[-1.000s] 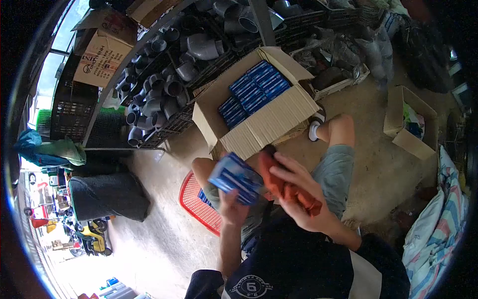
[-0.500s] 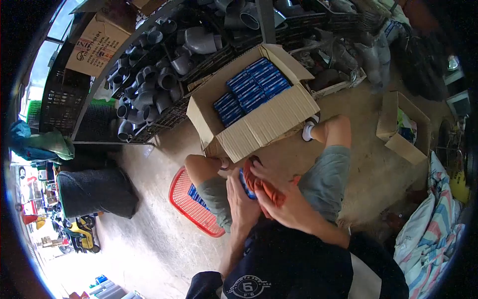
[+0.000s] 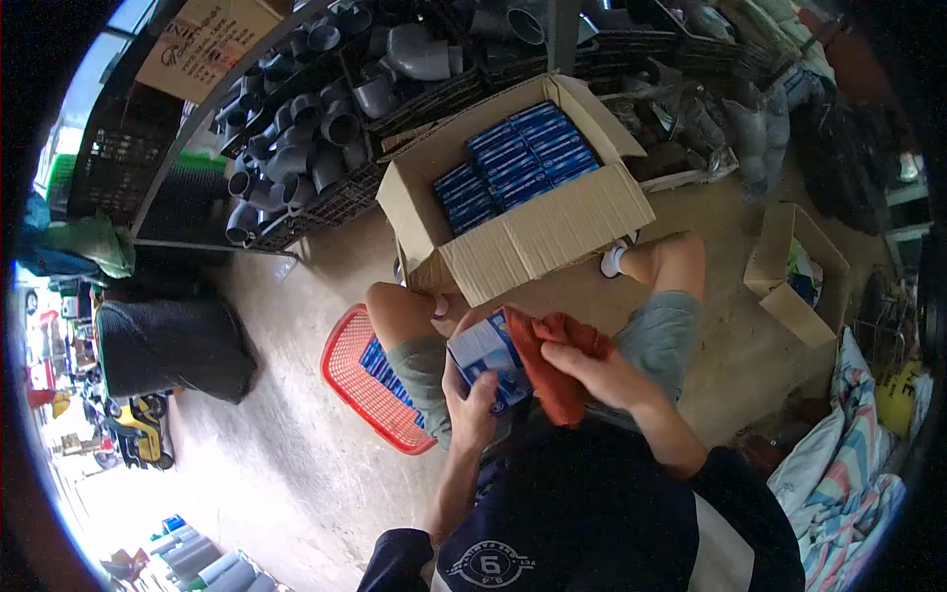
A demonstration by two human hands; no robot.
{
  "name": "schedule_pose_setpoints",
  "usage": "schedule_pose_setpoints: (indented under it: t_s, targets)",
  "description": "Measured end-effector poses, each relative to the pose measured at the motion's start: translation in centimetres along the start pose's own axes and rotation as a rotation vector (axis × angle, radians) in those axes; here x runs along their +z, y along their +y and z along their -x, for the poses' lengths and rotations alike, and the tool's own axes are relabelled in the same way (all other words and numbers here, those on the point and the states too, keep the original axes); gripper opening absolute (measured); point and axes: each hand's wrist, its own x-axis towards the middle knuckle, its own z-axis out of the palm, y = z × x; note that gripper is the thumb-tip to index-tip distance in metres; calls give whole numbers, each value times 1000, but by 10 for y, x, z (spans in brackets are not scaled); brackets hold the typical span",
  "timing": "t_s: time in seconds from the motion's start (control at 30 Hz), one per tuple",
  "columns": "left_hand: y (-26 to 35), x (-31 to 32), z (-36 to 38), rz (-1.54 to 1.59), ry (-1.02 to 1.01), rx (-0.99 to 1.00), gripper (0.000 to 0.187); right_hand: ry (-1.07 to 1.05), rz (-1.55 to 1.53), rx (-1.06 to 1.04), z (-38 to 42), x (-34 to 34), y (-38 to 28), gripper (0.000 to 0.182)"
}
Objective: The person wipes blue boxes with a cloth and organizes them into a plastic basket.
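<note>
A small blue and white box (image 3: 480, 347) is gripped in my left hand (image 3: 472, 409), with the thumb across its near side. My right hand (image 3: 602, 375) is closed on an orange-red cloth (image 3: 554, 390), which hangs against the right side of the box. Both hands are over my lap, between my knees. Beyond them stands an open cardboard carton (image 3: 552, 232) holding rows of blue boxes (image 3: 518, 163). Beside my left leg a red plastic basket (image 3: 345, 365) holds more blue boxes (image 3: 380, 370), partly hidden by the leg.
Grey pipe fittings (image 3: 306, 138) fill black crates on a rack behind the carton. A smaller open carton (image 3: 789, 266) sits on the floor to the right, near striped sacking (image 3: 838, 454). A dark covered bundle (image 3: 178, 345) stands at left.
The box has turned so that a white face shows, and the cloth has shifted right, spreading out more. My right hand has moved right and slightly up. The view has shifted slightly.
</note>
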Motion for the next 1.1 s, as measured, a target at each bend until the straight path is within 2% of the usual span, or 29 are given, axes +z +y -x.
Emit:
schedule_pose_setpoints:
  t_s: [0.03,0.1,0.13,0.23,0.27,0.37,0.4,0.5,0.53,0.6,0.7,0.73,0.77,0.8,0.83,0.87,0.93,1.0,1.07,1.1]
  targets:
    - [1,2,2,61,105,-53,73,-36,134,-169,-2,4,12,43]
    - [3,12,7,187,316,-161,61,0,314,-223,-6,5,52,50]
    - [2,13,1,210,428,-187,44,-15,348,-288,-2,12,57,52]
    - [-4,-4,-6,525,327,-245,51,-95,436,-441,-2,26,54,59]
    - [-12,-12,2,533,266,-279,56,-134,457,-450,-3,25,47,60]
    - [-6,-10,25,450,197,-304,56,-184,536,-480,-10,32,35,62]
    - [-7,-9,27,445,294,-278,52,-198,566,-488,-11,36,35,62]
    - [-8,-36,18,626,365,-193,48,-246,553,-474,-6,54,53,61]
    - [5,-48,11,725,396,-229,47,-334,563,-428,-2,57,57,61]
    - [9,-75,3,693,511,-98,44,-499,585,-338,6,54,61,60]
    - [13,-116,-1,668,671,55,34,-289,320,34,23,46,90,50]
    - [9,-137,2,635,633,137,27,-98,303,179,31,11,116,44]
    - [10,-153,7,625,697,160,27,90,222,273,30,6,114,39]
    - [7,-172,14,418,731,222,28,290,122,344,27,4,109,33]
    - [1,-194,21,209,756,274,30,376,0,321,23,6,101,33]
    - [-8,-215,28,157,799,254,32,461,-121,289,18,12,90,32]
    - [-34,-266,34,52,874,212,35,421,-277,142,3,-25,97,38]
    - [-107,-338,37,-339,885,151,37,391,21,-19,5,-90,132,39]
    - [-169,-378,42,-587,842,51,43,422,166,12,2,-125,146,42]
    - [-193,-388,40,-696,785,-26,45,468,128,88,-1,-128,146,45]
